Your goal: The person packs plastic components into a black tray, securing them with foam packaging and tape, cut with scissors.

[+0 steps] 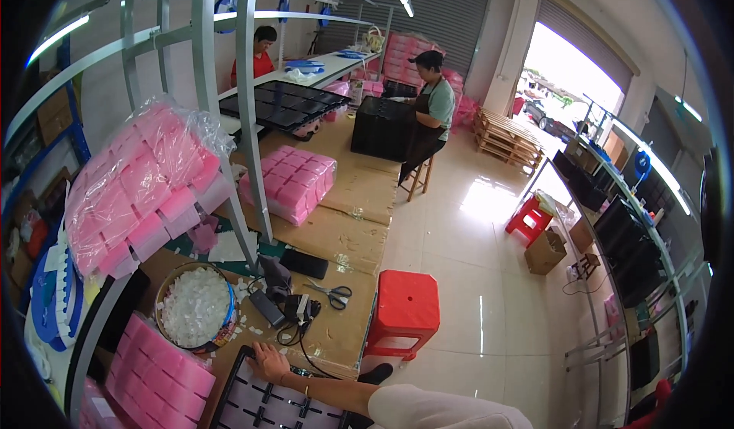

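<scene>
My right hand (269, 364) reaches in from the lower right and lies over the corner of a black gridded tray (284, 406) at the lower edge. Its fingers are spread and rest on the tray's rim and pale insides; I see nothing held in them. Pale pinkish sheets fill the tray's cells. Just beyond the hand stands a round tub (232, 323) heaped with small whitish translucent pieces (194, 307). Left of the tray lies a pink block of sheets with dark slits (162, 375). My left hand is out of view.
Scissors (333, 293), a black phone (304, 263) and a power adapter (267, 307) with cables lie on the cardboard-covered table (359, 238). A metal post (248, 108) and wrapped pink bundles (149, 180) stand left. A red stool (405, 310) is right; two people work farther back.
</scene>
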`<state>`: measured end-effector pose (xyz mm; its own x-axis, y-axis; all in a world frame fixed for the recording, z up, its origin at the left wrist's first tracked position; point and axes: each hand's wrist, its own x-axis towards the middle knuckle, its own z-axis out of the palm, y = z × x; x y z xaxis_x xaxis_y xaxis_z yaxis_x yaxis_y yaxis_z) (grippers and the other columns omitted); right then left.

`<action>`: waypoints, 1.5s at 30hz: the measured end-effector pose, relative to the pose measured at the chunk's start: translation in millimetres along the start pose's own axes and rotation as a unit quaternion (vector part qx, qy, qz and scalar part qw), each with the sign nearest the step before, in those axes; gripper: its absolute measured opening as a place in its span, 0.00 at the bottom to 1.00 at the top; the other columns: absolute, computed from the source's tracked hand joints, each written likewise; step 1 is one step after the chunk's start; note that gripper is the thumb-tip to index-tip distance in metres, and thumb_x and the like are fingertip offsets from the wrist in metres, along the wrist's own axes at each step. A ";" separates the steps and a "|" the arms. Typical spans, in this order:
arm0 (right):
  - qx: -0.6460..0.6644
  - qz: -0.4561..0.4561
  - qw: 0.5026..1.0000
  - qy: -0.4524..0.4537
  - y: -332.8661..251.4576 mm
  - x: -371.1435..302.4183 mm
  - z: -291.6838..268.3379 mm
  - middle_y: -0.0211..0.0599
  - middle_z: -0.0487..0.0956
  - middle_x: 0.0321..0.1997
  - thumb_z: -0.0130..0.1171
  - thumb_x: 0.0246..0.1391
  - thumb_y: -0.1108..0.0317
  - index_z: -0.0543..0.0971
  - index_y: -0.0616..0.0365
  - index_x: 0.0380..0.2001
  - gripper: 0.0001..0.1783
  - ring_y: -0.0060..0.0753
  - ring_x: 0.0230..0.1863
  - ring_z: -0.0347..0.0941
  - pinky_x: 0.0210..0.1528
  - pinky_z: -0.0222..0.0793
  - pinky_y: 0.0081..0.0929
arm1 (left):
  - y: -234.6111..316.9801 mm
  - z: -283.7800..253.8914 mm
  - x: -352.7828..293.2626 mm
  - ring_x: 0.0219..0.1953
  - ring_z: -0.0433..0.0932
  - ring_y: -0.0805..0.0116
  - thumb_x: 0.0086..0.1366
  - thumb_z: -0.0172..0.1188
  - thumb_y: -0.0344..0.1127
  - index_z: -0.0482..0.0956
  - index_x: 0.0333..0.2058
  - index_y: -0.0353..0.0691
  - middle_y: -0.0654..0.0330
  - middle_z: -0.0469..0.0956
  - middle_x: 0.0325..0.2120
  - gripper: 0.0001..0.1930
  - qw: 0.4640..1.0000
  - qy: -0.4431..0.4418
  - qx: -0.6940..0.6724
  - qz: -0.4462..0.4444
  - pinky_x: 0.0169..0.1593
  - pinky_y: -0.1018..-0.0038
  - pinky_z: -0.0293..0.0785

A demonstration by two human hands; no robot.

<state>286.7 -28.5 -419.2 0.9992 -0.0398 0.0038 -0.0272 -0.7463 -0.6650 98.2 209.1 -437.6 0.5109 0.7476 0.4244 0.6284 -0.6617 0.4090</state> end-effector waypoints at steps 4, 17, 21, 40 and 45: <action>0.010 0.012 0.999 -0.045 -6.9 -6.8 0.3 0.45 0.73 0.55 0.54 0.61 0.49 0.66 0.55 0.57 0.28 0.53 0.59 0.69 0.56 0.69 0.50 | -18.0 0.4 -1.5 0.41 0.78 0.36 0.68 0.53 0.51 0.76 0.43 0.21 0.33 0.78 0.40 0.29 0.999 -0.026 0.020 -0.039 0.45 0.50 0.76; 0.041 -0.189 0.958 -0.213 108.2 -94.9 -125.1 0.59 0.61 0.70 0.69 0.50 0.45 0.53 0.62 0.71 0.55 0.51 0.72 0.56 0.72 0.53 0.36 | -59.7 -57.3 -109.1 0.65 0.62 0.40 0.64 0.62 0.58 0.54 0.65 0.23 0.33 0.60 0.63 0.48 0.938 -0.179 -0.259 -0.145 0.69 0.57 0.55; 0.003 -0.142 0.956 -0.257 107.1 -104.1 -113.4 0.60 0.58 0.72 0.72 0.46 0.47 0.50 0.64 0.71 0.59 0.54 0.74 0.53 0.74 0.49 0.37 | -48.3 -86.9 -143.2 0.66 0.60 0.40 0.58 0.69 0.54 0.52 0.66 0.23 0.33 0.59 0.64 0.51 0.950 -0.204 -0.195 -0.130 0.70 0.58 0.55; -0.017 -0.178 0.892 -0.415 106.2 -98.0 -122.4 0.66 0.43 0.76 0.80 0.34 0.59 0.28 0.67 0.71 0.79 0.52 0.77 0.42 0.77 0.41 0.30 | -83.4 -104.1 -149.9 0.68 0.57 0.54 0.42 0.73 0.22 0.19 0.70 0.42 0.45 0.47 0.70 0.72 0.809 -0.402 -0.406 -0.138 0.67 0.65 0.60; -0.003 -0.214 0.871 -0.442 130.8 -70.7 -127.0 0.66 0.45 0.75 0.81 0.30 0.56 0.30 0.68 0.71 0.80 0.54 0.77 0.42 0.76 0.41 0.31 | -91.3 -111.5 -125.9 0.70 0.52 0.56 0.43 0.70 0.17 0.12 0.68 0.49 0.47 0.42 0.71 0.74 0.745 -0.509 -0.426 -0.067 0.67 0.67 0.59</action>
<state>208.8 -207.6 -411.6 0.5510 0.7675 -0.3276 0.3548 -0.5708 -0.7404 -89.0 168.9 -438.3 0.9297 0.1793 -0.3217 0.3351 -0.0494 0.9409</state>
